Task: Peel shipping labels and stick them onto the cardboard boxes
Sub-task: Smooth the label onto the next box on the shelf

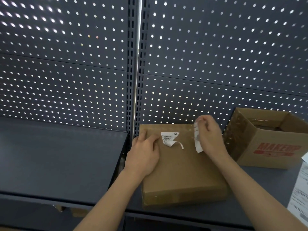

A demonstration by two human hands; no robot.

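**Peeling at the shelf: one strip in hand, ragged label on the box**

Room: dark grey metal shelving. Back wall is pegboard [66, 64], with light coming through the holes as bright dots. A slotted upright post [135, 64] splits it into two bays.

Surface: the left shelf [58, 155] is a flat grey deck and sits a bit higher than the right shelf [260, 177]. Both are matte.

Task item: a closed cardboard box [183, 172] sits on the right shelf, hard against the post, with its far edge near the back panel. A white label [169, 136] is stuck on the far part of its top. Barcode and print are visible but too small to read. The lower edge is ragged, and a curled tail [179, 145] lifts off the cardboard.

Left hand [143, 154]: palm down on the box's top left corner, fingers bent, tips just beside the label. I see nothing gripped.

Right hand [210, 135]: raised over the far right of the box top, fingers curled, pinching a white paper strip [197, 140] that hangs down from the fingertips. I can't tell whether it is label or backing.

Also there: an open box [266, 147] with red lettering stands to the right on the same shelf, just beside the closed one. Printed sheets [300, 189] lie at the right edge, partly cut off.
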